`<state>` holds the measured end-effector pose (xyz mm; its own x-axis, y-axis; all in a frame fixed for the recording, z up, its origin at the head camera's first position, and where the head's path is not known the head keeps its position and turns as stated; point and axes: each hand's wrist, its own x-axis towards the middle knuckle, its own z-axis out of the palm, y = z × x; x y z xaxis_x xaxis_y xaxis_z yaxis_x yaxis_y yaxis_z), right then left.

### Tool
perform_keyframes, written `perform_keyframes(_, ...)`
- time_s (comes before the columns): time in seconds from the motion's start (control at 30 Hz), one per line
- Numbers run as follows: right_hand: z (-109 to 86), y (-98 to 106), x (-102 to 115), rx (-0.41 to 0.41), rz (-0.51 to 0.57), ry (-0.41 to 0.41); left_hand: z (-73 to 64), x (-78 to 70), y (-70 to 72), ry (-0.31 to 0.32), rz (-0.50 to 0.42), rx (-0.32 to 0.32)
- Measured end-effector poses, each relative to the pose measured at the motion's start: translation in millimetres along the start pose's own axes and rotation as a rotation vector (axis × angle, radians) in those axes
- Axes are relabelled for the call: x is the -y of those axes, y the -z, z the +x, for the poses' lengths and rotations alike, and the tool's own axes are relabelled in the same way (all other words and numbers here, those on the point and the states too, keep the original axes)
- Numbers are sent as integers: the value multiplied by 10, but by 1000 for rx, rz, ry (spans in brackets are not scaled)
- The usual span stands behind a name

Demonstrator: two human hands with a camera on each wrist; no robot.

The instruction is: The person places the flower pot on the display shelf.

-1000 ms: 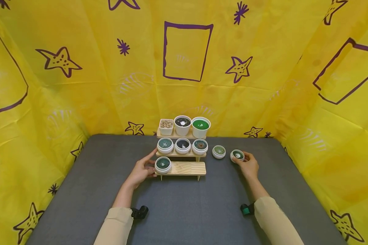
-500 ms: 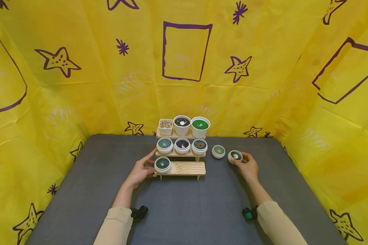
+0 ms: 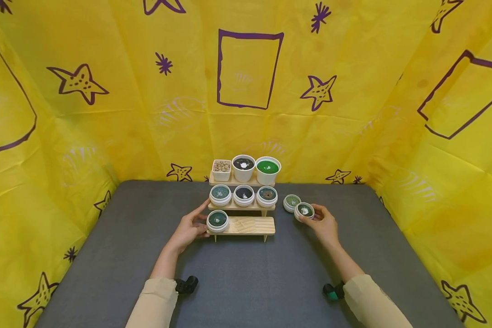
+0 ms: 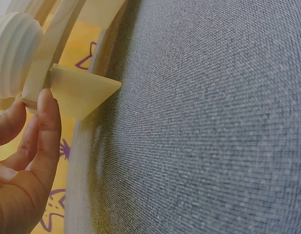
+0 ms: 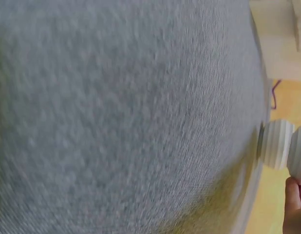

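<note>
My right hand (image 3: 325, 226) pinches a small white ribbed bowl (image 3: 304, 211) with dark green filling and a white patch. In the right wrist view this bowl (image 5: 299, 155) is raised off the grey surface. Just behind it, a second small bowl (image 3: 291, 202) with lighter green filling is partly overlapped. On the left, my left hand (image 3: 190, 230) grips the end of the lowest wooden shelf (image 3: 252, 224); the left wrist view has thumb and fingers at the board's corner (image 4: 36, 87). One bowl with teal filling (image 3: 217, 219) stands on that shelf's left end, beside bare wood.
The middle shelf (image 3: 238, 206) bears three small round bowls. Above it, the top shelf (image 3: 246, 182) carries a square cup of beige bits (image 3: 222, 169) and two taller cups, one bright green (image 3: 268, 169). A grey table (image 3: 254, 282) lies beneath, with yellow patterned cloth (image 3: 246, 127) around it.
My right hand has lifted its bowl and carried it left, so that it now overlaps the lighter green bowl. The left hand and the shelves have stayed put.
</note>
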<state>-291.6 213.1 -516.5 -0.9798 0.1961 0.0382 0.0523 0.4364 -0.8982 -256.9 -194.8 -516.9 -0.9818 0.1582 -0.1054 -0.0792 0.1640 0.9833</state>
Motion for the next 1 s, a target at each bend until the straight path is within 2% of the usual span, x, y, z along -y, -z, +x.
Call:
perform_keyframes(0.3,-112,-70,125,51,42,48,-6,-1,2,-3,4,-2)
perform_keyframes(1.0,-383,-298,317,206,143,81,-6,12,5,2,1,1)
